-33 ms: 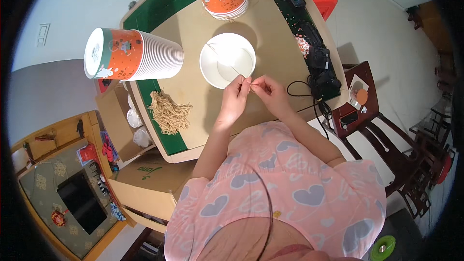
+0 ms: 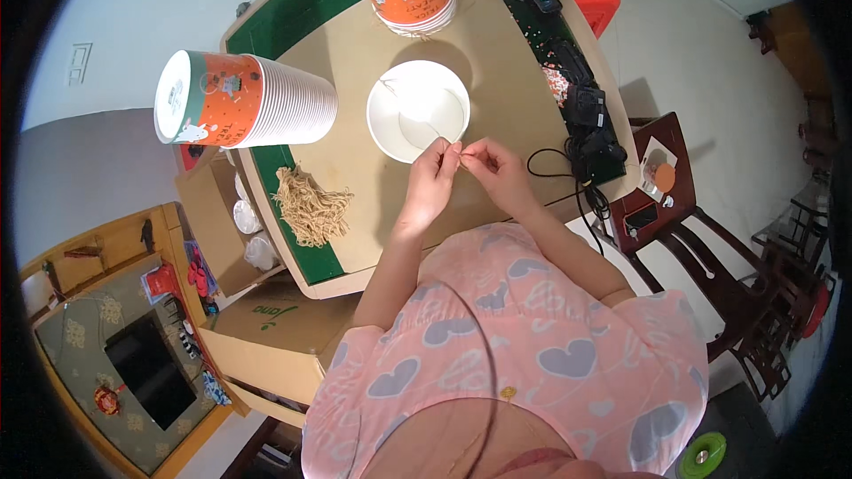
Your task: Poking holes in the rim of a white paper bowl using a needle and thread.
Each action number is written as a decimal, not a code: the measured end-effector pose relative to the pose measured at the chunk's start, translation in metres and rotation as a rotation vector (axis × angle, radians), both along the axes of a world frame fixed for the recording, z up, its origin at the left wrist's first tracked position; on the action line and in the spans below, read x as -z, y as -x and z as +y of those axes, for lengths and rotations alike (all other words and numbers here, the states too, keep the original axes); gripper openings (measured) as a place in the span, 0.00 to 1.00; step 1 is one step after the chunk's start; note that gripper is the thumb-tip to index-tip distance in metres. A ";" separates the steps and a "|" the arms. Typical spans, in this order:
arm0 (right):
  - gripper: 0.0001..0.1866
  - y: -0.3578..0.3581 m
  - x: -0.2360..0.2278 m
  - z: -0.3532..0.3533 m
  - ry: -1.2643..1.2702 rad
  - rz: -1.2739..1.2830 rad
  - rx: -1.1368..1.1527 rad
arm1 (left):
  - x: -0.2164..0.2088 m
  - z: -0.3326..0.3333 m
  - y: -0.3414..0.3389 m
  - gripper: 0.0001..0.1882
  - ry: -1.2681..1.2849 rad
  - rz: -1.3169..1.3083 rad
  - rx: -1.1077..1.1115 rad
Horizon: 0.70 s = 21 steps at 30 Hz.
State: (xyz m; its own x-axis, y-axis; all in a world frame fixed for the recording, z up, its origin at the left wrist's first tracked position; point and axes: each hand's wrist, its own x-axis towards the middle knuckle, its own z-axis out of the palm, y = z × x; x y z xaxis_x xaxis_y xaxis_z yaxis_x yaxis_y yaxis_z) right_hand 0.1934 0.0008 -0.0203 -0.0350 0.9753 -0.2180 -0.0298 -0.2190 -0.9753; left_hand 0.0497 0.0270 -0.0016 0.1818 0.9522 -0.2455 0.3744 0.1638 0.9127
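A white paper bucket (image 2: 384, 124) stands mouth up on the table in front of me. A thin string (image 2: 432, 129) runs across its opening from the far left side to the near rim. At that rim, my left hand (image 2: 432, 182) pinches the string between thumb and fingers. Close beside it, my right hand (image 2: 497, 179) is also closed in a pinch at the string's end; the exact shape of the end is too small to make out. To the left lies a loose heap of tan strings (image 2: 311, 207).
A tall stack of orange-and-green paper buckets (image 2: 293, 99) stands upside down at the left, a shorter bucket stack (image 2: 414, 2) at the far side. Black cables and adapters (image 2: 586, 106) line the table's right edge. A cardboard box (image 2: 275, 328) sits below left, a wooden chair (image 2: 657, 186) at right.
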 end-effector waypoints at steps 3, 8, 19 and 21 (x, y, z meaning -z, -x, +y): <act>0.03 -0.004 0.014 0.003 -0.033 0.012 0.000 | -0.001 0.001 0.003 0.13 0.001 -0.014 -0.012; 0.04 -0.009 0.028 0.009 0.060 0.020 0.117 | -0.011 0.011 0.001 0.07 -0.053 0.057 -0.073; 0.06 0.012 0.051 0.033 -0.105 -0.010 0.184 | -0.001 0.030 0.003 0.14 -0.150 0.198 0.073; 0.06 0.015 0.044 0.035 -0.148 -0.020 0.187 | -0.002 0.032 0.005 0.15 -0.128 0.149 0.071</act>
State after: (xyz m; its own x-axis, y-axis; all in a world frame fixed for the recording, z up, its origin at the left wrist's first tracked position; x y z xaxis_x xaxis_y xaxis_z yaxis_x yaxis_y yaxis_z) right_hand 0.1788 0.0356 -0.0647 0.1522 0.9858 -0.0708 -0.0372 -0.0659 -0.9971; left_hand 0.0445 0.0590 0.0003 0.2204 0.9635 -0.1521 0.5131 0.0181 0.8581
